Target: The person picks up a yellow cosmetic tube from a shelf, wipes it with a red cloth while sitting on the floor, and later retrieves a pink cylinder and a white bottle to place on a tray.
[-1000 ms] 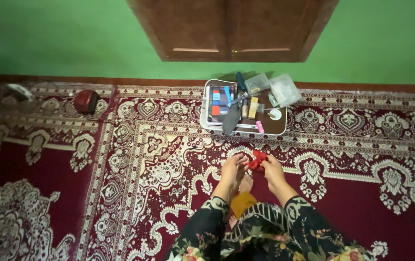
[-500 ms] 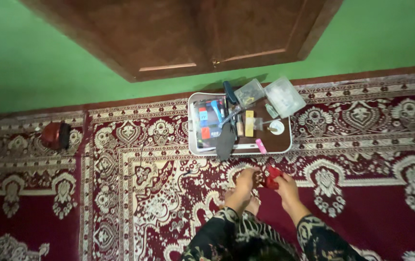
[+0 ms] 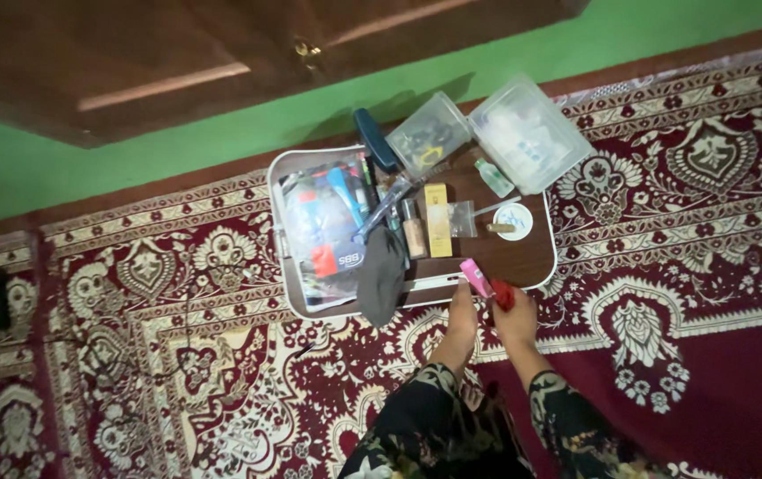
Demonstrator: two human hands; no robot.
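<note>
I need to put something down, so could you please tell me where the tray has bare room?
Bare wood on the tray lies between the white dish and the pink tube, by the right hand. The left half, around the packet and grey cloth, is crowded.

On the low desk's (image 3: 523, 257) left side lies a flat plastic-wrapped package (image 3: 323, 232) in blue and red; a slim yellow box (image 3: 437, 232) lies mid-desk; two clear plastic tubs (image 3: 527, 133) stand far right.
</note>
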